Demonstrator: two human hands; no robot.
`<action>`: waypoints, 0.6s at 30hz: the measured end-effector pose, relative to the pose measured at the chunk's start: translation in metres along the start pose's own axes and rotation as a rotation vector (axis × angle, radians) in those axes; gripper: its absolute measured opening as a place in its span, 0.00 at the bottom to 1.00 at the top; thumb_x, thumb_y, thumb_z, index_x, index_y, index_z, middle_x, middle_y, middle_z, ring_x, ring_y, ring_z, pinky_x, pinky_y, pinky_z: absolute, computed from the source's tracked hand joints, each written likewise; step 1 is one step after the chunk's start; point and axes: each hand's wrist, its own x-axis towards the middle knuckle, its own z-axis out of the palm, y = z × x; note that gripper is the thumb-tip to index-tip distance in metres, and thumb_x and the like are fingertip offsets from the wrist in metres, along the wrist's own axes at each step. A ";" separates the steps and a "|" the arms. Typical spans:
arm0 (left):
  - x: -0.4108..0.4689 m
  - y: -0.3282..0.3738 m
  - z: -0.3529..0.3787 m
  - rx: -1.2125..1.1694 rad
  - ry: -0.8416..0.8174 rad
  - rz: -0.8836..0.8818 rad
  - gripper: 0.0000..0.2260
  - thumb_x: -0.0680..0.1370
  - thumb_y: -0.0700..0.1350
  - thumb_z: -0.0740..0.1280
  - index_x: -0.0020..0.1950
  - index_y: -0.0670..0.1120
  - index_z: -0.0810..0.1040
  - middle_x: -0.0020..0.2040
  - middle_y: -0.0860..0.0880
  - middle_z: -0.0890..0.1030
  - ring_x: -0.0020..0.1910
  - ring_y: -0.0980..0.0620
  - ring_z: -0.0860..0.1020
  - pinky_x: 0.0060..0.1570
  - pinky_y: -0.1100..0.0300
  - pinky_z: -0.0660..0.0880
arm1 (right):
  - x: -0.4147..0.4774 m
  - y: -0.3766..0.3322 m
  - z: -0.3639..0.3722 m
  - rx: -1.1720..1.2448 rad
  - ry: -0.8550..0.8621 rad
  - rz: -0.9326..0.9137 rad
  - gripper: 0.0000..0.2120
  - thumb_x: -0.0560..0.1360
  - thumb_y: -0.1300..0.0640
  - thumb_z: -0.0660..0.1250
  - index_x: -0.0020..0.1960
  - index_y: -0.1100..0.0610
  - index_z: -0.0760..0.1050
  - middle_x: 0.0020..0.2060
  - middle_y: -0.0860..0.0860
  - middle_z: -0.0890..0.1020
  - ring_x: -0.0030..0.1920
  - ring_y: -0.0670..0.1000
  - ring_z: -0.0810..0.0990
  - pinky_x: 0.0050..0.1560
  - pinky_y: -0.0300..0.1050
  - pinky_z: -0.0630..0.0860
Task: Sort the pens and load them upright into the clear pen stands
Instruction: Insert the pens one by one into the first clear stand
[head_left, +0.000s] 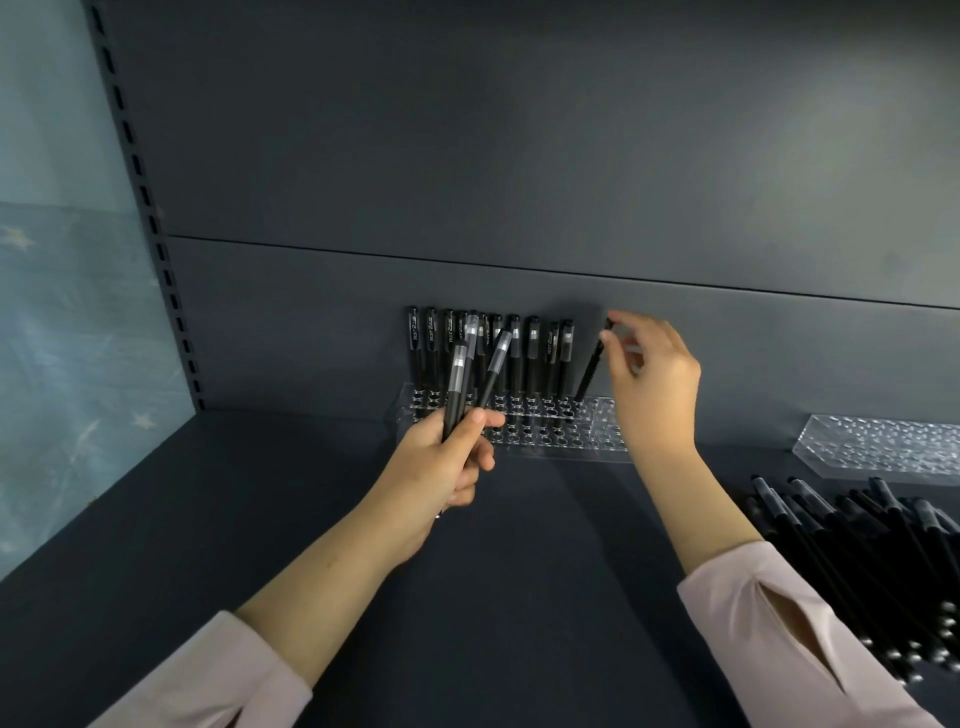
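Bunched in the curled left hand: three pens, light, stiff, smooth; grip mid-barrel. Upright in the clear stand: about eleven more. Pinched at the cap by the right hand: one tilted pen, tip in a hole. Further right on the shelf: second stand, unfilled; loose pile, too tangled to count
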 end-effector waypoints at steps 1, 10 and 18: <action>0.000 0.000 0.000 0.003 -0.003 0.000 0.11 0.83 0.48 0.60 0.57 0.45 0.79 0.30 0.53 0.76 0.23 0.58 0.62 0.21 0.66 0.61 | 0.000 0.002 0.001 -0.036 -0.063 -0.005 0.12 0.78 0.61 0.65 0.61 0.60 0.78 0.54 0.55 0.79 0.50 0.52 0.79 0.55 0.46 0.77; 0.002 -0.002 0.002 0.018 -0.006 -0.003 0.10 0.82 0.50 0.61 0.55 0.47 0.79 0.31 0.52 0.79 0.24 0.58 0.65 0.22 0.66 0.62 | -0.006 -0.008 0.002 0.001 -0.146 0.050 0.16 0.79 0.58 0.64 0.67 0.55 0.75 0.53 0.52 0.76 0.55 0.55 0.75 0.56 0.48 0.75; -0.003 0.003 0.006 0.083 -0.024 -0.014 0.10 0.82 0.51 0.61 0.55 0.50 0.80 0.32 0.52 0.80 0.23 0.57 0.65 0.22 0.66 0.61 | -0.012 -0.047 0.004 0.631 -0.450 0.361 0.08 0.76 0.57 0.69 0.55 0.51 0.78 0.40 0.50 0.83 0.42 0.45 0.82 0.41 0.36 0.77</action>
